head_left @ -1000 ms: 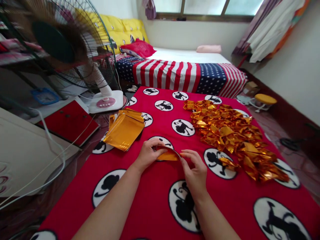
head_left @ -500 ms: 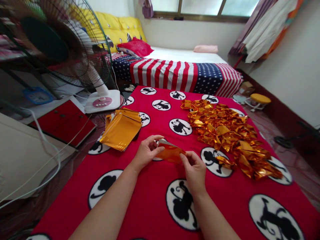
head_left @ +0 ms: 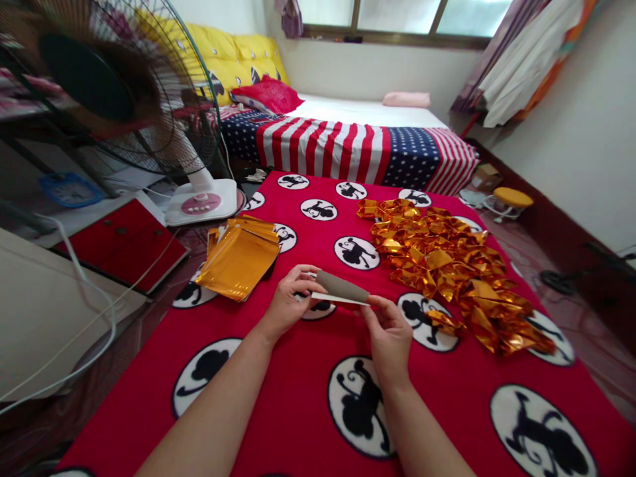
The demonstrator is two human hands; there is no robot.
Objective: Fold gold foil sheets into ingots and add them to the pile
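Between my two hands is a folded sheet of foil paper [head_left: 342,286], its greyish inner face and a white edge turned toward me. My left hand [head_left: 291,298] pinches its left end, and my right hand [head_left: 388,331] pinches the right end between thumb and fingers. Left of my hands lies a stack of flat gold foil sheets [head_left: 241,258]. A heap of folded, crinkled gold foil pieces [head_left: 442,258] spreads over the right side, with a single foil piece [head_left: 446,322] at its near edge.
A red cloth with white circles and black monkey figures [head_left: 288,411] covers the surface under my hands. On the left stands an electric fan [head_left: 201,199] beside a red-fronted cabinet [head_left: 124,242]. Behind is a bed [head_left: 338,146]; a yellow stool [head_left: 513,197] stands to the right.
The foil sheet has turned in my hands: its shiny orange side faced me before, and now the greyish inner face and white edge show. Both hands still hold its ends.
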